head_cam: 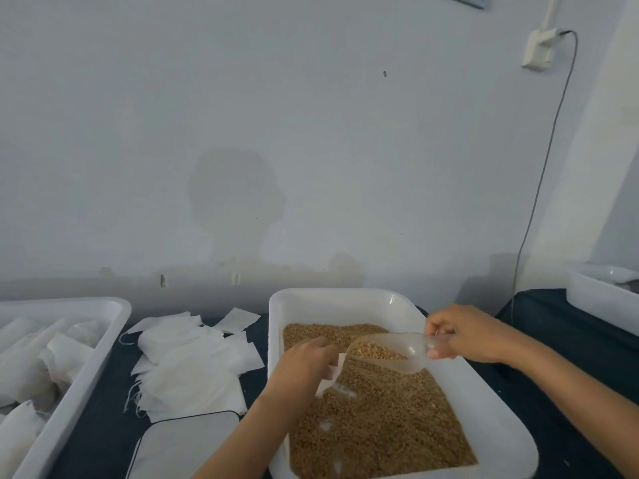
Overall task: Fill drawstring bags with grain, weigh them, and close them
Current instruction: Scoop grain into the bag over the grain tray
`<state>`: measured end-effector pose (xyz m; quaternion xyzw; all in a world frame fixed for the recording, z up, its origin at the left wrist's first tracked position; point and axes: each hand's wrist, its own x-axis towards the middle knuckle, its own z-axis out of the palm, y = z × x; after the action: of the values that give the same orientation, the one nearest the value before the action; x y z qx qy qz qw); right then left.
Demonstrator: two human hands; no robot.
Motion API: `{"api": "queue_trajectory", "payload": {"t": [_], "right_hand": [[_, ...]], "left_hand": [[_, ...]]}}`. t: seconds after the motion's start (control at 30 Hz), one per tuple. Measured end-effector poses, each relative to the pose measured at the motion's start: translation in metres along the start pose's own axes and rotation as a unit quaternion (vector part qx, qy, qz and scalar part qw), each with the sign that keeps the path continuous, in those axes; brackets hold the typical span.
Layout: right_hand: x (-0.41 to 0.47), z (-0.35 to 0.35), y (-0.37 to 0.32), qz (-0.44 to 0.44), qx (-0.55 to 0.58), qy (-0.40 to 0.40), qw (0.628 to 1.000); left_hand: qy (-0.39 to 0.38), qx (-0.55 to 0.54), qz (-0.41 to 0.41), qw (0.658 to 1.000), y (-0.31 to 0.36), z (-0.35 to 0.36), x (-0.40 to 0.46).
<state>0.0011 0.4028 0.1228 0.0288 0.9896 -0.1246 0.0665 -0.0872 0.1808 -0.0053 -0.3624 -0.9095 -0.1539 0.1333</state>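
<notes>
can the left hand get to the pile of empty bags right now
Probably not at once: the left hand holds a bag at the scoop. The pile of empty bags lies unobstructed beside it.

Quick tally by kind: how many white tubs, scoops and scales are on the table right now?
White tubs: 3, holding grain, filled bags, and one at the far right
Clear scoops: 1
Scales: 1
Total: 5

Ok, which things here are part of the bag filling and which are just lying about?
In use: scoop, grain tray, bag in left hand, right hand, empty bags, scale.
Lying about: wall socket, cable.
</notes>
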Motion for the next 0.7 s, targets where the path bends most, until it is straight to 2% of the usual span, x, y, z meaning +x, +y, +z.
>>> {"api": "queue_trajectory", "payload": {"t": [0.2,0.7], "right_hand": [[0.0,-0.002,-0.009,-0.016,-0.012,-0.008,1.0],[0.022,-0.012,-0.035,-0.025,-0.162,-0.027,0.986]], "left_hand": [[0.029,-0.011,0.027,0.999,0.003,-0.005,-0.005],[0.021,-0.011,0.036,0.999,0.005,-0.009,-0.008]]}}
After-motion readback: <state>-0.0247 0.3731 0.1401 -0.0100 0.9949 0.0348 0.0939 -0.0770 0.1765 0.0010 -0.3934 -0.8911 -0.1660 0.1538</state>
